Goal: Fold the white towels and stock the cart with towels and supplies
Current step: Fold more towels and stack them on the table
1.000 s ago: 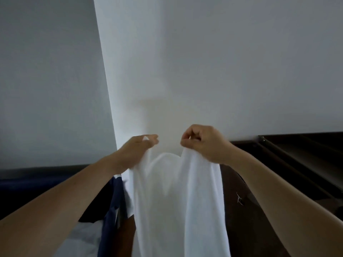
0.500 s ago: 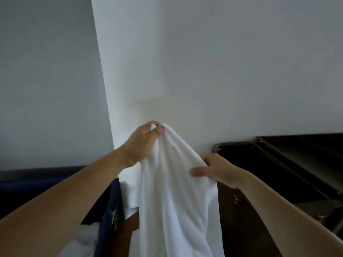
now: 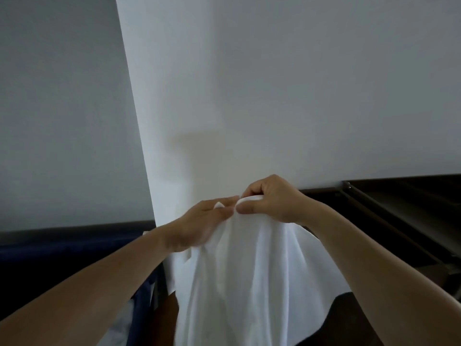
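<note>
A white towel (image 3: 249,275) hangs in front of me, draped down from its top edge past the bottom of the frame. My left hand (image 3: 199,223) pinches the top edge between thumb and fingers. My right hand (image 3: 272,198) grips the same edge right beside it, with its fingers curled over the fold. The two hands touch at the towel's top.
A white wall corner (image 3: 139,136) stands straight ahead. A dark cart frame with a metal rail (image 3: 389,216) lies at the right. At the lower left hangs a dark blue linen bag (image 3: 142,303) with white cloth (image 3: 119,328) inside.
My right hand has risen from lower on the towel up to the top edge beside the left hand. The towel now spreads wider below the hands.
</note>
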Action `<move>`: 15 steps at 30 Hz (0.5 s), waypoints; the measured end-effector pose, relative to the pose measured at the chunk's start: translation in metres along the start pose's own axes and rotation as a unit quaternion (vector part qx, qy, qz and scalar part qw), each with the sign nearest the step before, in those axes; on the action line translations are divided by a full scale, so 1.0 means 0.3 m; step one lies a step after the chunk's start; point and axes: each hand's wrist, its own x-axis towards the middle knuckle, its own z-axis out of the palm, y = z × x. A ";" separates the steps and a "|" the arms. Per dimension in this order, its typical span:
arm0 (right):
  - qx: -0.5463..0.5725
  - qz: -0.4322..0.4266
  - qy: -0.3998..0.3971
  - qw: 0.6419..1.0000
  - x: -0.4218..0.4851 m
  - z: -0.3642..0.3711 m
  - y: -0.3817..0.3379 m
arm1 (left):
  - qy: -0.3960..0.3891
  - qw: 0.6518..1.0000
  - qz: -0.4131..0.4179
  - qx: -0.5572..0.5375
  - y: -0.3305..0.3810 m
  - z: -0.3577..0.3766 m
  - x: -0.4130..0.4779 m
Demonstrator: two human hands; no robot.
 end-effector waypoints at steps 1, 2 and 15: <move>0.014 -0.005 0.008 1.000 0.004 0.003 -0.006 | -0.008 0.999 -0.015 -0.035 0.007 0.007 -0.001; 0.028 -0.011 0.019 0.999 0.007 0.000 -0.009 | -0.004 0.998 -0.027 -0.051 0.012 0.010 -0.005; 0.163 0.155 0.070 0.972 -0.105 -0.087 0.261 | 0.323 0.928 0.055 -0.179 0.245 -0.193 0.035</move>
